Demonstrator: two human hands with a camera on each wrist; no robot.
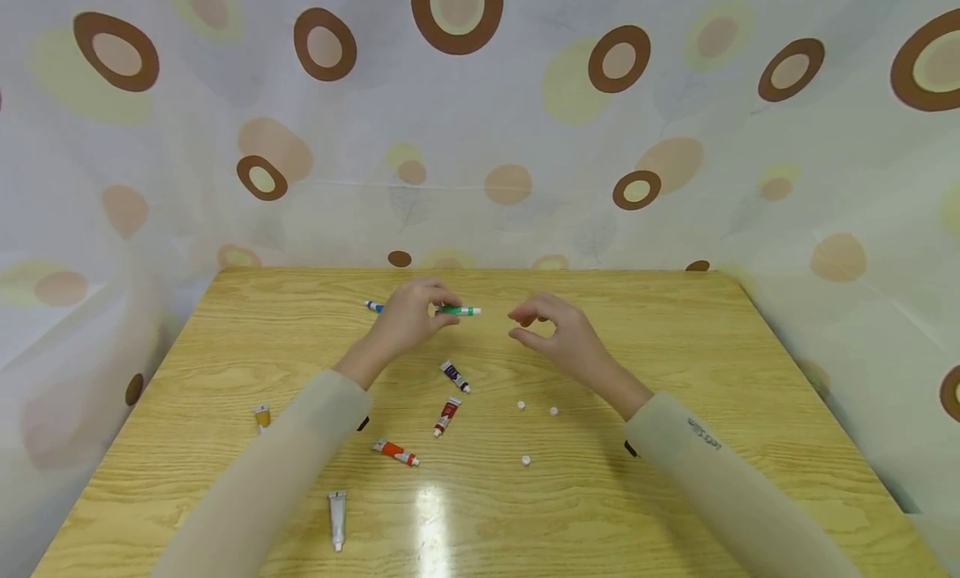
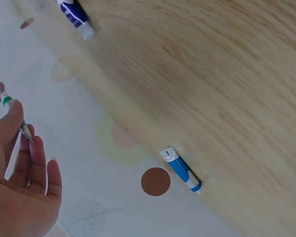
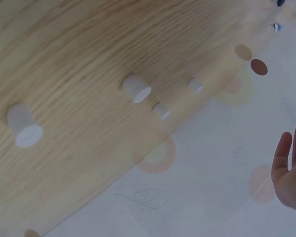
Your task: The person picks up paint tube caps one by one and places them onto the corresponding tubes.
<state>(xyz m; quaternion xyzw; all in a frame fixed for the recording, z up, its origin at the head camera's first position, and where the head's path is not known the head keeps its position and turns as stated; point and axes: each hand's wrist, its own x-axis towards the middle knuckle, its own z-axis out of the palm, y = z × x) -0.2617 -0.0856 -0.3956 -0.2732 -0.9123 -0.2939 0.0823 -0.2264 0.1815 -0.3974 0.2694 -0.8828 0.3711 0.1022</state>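
Note:
In the head view my left hand (image 1: 412, 311) pinches a small green paint tube (image 1: 459, 311) between thumb and fingers, above the far part of the table. Its white end points right, toward my right hand (image 1: 562, 336). The right thumb and fingers are bent with a gap between them, and nothing shows in that gap. Green and silver parts of the tube (image 2: 25, 131) show at the thumb in the left wrist view. Just behind the left hand lies a blue paint tube (image 1: 373, 306), partly hidden by it. A purple tube (image 1: 454, 376) lies nearer, between the hands.
Dark red (image 1: 447, 416), orange (image 1: 397, 452) and silver (image 1: 337, 518) paint tubes lie on the wooden table (image 1: 675, 353). A yellow tube (image 1: 262, 416) is partly behind the left sleeve. Several small white caps (image 3: 137, 89) stand right of the tubes. A patterned curtain (image 1: 510, 103) rises behind.

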